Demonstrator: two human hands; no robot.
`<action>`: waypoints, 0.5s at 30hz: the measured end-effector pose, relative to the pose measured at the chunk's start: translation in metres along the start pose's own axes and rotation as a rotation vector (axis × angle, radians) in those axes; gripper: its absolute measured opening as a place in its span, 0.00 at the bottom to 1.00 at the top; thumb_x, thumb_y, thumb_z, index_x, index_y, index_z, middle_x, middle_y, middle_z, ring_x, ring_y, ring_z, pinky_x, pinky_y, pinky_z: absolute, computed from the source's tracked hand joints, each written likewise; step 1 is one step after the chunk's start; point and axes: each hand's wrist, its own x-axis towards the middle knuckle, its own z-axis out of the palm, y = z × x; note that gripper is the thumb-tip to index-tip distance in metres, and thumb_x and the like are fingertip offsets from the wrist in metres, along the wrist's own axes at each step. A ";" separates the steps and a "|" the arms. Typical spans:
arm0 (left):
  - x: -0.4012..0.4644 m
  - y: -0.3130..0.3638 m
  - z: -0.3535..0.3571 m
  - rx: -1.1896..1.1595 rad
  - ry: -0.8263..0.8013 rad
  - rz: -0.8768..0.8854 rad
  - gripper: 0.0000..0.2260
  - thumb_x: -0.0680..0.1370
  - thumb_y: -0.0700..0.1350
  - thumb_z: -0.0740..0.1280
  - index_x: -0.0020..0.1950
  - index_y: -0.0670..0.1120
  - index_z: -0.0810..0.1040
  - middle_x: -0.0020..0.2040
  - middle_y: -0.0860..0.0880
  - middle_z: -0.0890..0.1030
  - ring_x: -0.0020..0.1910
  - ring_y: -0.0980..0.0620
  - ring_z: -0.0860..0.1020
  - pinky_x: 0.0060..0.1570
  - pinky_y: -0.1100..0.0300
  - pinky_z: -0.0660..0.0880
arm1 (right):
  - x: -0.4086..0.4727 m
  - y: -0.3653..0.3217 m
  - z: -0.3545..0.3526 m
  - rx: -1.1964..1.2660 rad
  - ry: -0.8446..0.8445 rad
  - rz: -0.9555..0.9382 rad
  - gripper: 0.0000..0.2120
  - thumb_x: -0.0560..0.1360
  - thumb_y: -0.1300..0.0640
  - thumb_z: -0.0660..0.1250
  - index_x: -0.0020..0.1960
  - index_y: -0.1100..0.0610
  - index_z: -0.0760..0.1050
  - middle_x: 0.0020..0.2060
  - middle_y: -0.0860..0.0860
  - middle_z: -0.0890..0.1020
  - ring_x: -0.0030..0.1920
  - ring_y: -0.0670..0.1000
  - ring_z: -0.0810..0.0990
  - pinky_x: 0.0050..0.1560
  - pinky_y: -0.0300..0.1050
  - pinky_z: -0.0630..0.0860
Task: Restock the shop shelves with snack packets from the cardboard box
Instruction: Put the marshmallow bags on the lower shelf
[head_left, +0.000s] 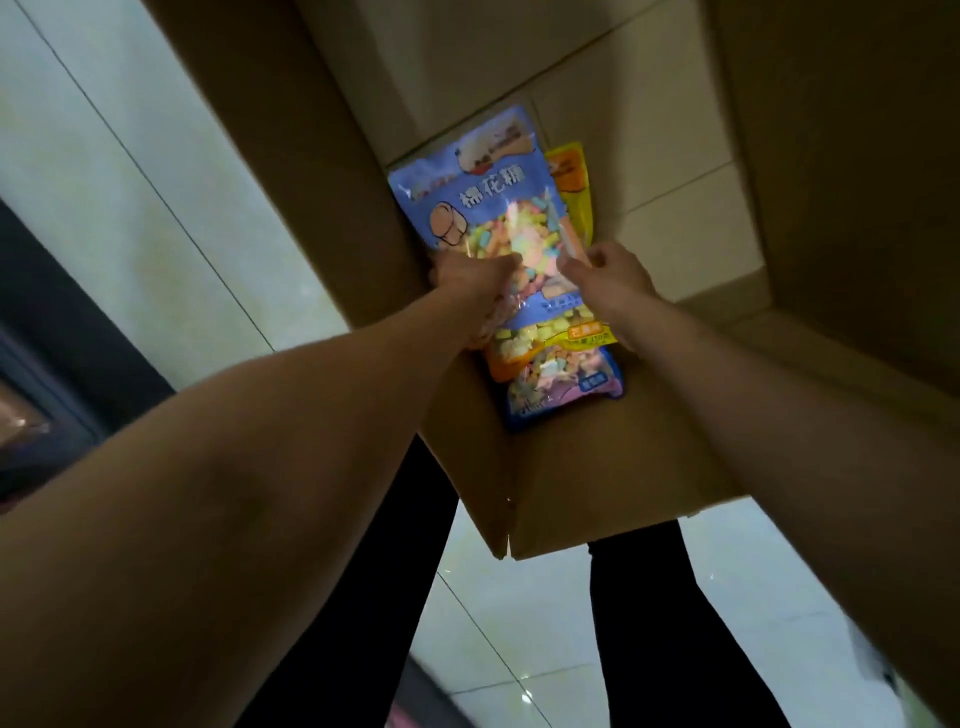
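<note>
An open cardboard box (597, 483) stands on the floor below me, with its flaps up. Inside lies a blue marshmallow packet (488, 202) on top of a yellow packet (571, 176) and another blue packet (566, 384). Both my arms reach down into the box. My left hand (467, 280) grips the top blue packet at its left edge. My right hand (608, 280) pinches the same packet at its right edge. The lower part of that packet is hidden behind my hands.
Pale floor tiles (156, 171) surround the box. A dark shelf base or fixture (57, 312) runs along the left edge. My legs in black trousers (670, 623) stand behind the box. The tall box flap (841, 182) rises on the right.
</note>
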 end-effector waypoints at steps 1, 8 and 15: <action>-0.007 -0.002 0.002 -0.055 0.013 -0.017 0.32 0.71 0.43 0.77 0.69 0.39 0.65 0.65 0.37 0.76 0.60 0.37 0.78 0.59 0.39 0.77 | -0.004 0.004 0.001 -0.007 0.021 0.033 0.12 0.75 0.48 0.70 0.50 0.57 0.76 0.49 0.54 0.80 0.43 0.51 0.76 0.32 0.41 0.66; -0.028 -0.010 0.009 -0.249 -0.054 -0.128 0.07 0.82 0.52 0.62 0.54 0.49 0.71 0.51 0.43 0.81 0.51 0.43 0.82 0.50 0.47 0.81 | -0.013 0.024 -0.013 -0.139 -0.129 0.278 0.16 0.73 0.57 0.73 0.57 0.65 0.78 0.56 0.61 0.81 0.50 0.59 0.80 0.44 0.46 0.75; 0.008 -0.004 0.009 -0.364 -0.011 -0.205 0.25 0.82 0.62 0.56 0.68 0.46 0.72 0.64 0.43 0.80 0.61 0.44 0.80 0.58 0.49 0.78 | 0.014 0.014 -0.015 -0.065 -0.202 0.258 0.46 0.64 0.72 0.74 0.76 0.56 0.56 0.67 0.56 0.73 0.64 0.60 0.73 0.56 0.52 0.74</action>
